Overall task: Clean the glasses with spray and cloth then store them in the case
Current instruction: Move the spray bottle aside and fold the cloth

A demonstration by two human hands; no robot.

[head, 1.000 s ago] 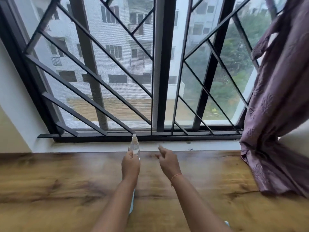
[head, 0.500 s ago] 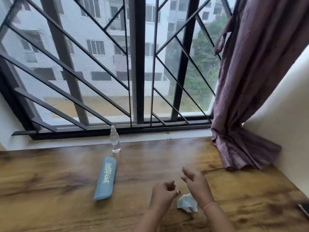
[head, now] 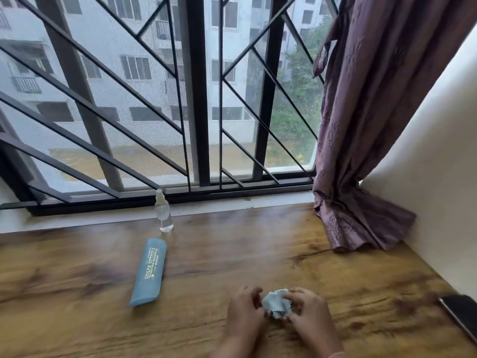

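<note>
Since 0.5 s ago both hands have closed in on the 1 small crumpled pale-blue cleaning cloth [head: 275, 303], which then lay loose beside them. Now the left hand [head: 244, 316] and the right hand [head: 308, 317] meet at it, 2 hands with fingers curled, pinching its edges from either side. Whether it is lifted off the brown wood-grain tabletop [head: 258, 254] cannot be told.

1 long blue glasses case with gold lettering [head: 149, 271] lies flat to the left of the left hand and somewhat ahead of it, apart from it. 1 small clear plastic spray bottle [head: 163, 211] stands upright just beyond the case's far end, well ahead and left of both hands.

1 dark flat phone [head: 462, 316] lies well to the right of the right hand. 1 mauve fabric curtain [head: 374, 125] bunches onto the table far ahead and right of that hand
</note>
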